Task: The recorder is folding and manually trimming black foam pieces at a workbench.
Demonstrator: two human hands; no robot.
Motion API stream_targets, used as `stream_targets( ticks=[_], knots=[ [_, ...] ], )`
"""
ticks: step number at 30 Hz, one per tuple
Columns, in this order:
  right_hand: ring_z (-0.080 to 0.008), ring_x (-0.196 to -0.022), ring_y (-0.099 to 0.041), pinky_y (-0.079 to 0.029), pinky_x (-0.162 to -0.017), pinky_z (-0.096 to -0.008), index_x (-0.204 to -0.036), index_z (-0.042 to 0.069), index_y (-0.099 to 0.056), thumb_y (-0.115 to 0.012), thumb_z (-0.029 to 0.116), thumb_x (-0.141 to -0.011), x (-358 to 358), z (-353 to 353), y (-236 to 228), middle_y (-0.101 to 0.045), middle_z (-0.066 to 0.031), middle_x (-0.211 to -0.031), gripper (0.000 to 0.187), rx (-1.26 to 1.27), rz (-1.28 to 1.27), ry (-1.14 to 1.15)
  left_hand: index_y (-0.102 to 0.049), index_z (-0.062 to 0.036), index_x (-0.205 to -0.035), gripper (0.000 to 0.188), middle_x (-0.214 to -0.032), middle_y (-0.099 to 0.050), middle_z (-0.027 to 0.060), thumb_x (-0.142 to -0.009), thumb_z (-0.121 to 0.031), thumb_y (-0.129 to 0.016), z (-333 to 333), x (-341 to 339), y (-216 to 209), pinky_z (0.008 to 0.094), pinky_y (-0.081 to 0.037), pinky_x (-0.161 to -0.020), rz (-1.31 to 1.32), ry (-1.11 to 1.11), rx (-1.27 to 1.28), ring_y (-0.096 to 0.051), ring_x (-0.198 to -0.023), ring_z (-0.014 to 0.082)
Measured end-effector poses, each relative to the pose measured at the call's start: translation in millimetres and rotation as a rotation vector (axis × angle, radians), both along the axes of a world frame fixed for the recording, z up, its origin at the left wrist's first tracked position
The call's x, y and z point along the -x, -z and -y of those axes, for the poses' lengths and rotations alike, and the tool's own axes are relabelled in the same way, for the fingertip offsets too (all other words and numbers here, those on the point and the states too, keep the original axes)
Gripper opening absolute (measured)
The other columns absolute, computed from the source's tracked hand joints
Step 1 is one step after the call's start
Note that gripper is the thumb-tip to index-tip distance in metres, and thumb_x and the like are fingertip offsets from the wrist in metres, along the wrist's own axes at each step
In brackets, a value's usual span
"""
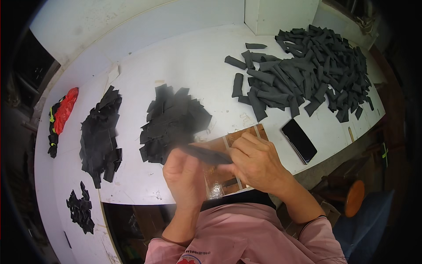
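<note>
Between my two hands is a dark grey fabric piece (205, 155), stretched roughly level above the table's front edge. My left hand (183, 171) pinches its left end, and my right hand (256, 159) grips the right end with curled fingers. Parts of the piece are hidden by the fingers. Below them lies a brown board (215, 178) with strips of tape across it and a shiny covering. Just beyond my left hand is a heap of flat dark fabric pieces (171, 121).
A large pile of narrow dark fabric tubes (307, 72) covers the far right. A black phone (300, 140) lies right of the board. Leftward are another dark heap (100, 136), a smaller one (81, 209) and a red and black bundle (66, 110). A wooden stool (354, 198) stands at lower right.
</note>
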State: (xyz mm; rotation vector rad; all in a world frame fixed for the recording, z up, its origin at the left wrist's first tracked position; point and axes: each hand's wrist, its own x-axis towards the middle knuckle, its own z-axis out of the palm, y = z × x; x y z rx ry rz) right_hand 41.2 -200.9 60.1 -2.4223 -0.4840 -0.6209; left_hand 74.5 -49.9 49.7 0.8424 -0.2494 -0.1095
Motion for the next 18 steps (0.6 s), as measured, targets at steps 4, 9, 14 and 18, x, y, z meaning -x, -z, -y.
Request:
stream_targets(
  ticks=[4, 9, 14, 18],
  knots=[
    [-0.0297, -0.064, -0.050, -0.041, -0.054, -0.0364, -0.067, 0.000, -0.048, -0.062, 0.021, -0.072, -0.6, 2.4, 47.8, -0.049, -0.0120, -0.067, 0.026, -0.054, -0.195, 0.011, -0.054, 0.0002, -0.088, 0.011, -0.091, -0.059, 0.0139, -0.081, -0.008, -0.056, -5.5, 3.0, 36.4, 0.0306, -0.039, -0.083, -0.004, 0.087, -0.223, -0.053, -0.090, 0.0186],
    [-0.0261, -0.058, -0.052, -0.041, -0.050, -0.0350, -0.065, 0.003, -0.052, -0.063, 0.018, -0.070, 0.6, -0.5, 48.0, -0.050, -0.0085, -0.062, 0.019, -0.128, -0.036, 0.028, -0.056, 0.0046, -0.093, 0.018, -0.086, -0.059, 0.0157, -0.076, -0.003, -0.058, 8.3, -10.0, 19.8, 0.0247, -0.047, -0.063, 0.124, 0.248, -0.186, -0.059, -0.076, 0.0201],
    [-0.0274, -0.058, -0.052, -0.041, -0.050, -0.0364, -0.065, 0.002, -0.052, -0.059, 0.011, -0.069, 1.0, -1.0, 63.2, -0.050, -0.0106, -0.063, 0.012, -0.301, -0.001, 0.021, -0.060, 0.0027, -0.078, 0.007, -0.076, -0.059, 0.0044, -0.072, -0.001, -0.062, 13.7, -22.3, -21.3, 0.0196, -0.039, -0.053, 0.523, 0.375, -0.852, -0.051, -0.062, 0.0095],
    [-0.0278, -0.058, -0.052, -0.042, -0.051, -0.0379, -0.067, 0.002, -0.053, -0.055, 0.012, -0.069, 3.6, 3.5, 82.0, -0.049, -0.0122, -0.063, 0.010, -0.134, -0.103, 0.007, -0.060, 0.0022, -0.082, 0.010, -0.076, -0.060, 0.0027, -0.072, 0.000, -0.062, 13.0, -17.9, -6.2, 0.0191, -0.039, -0.061, 0.407, 0.369, -0.768, -0.051, -0.068, 0.0067]
  ],
)
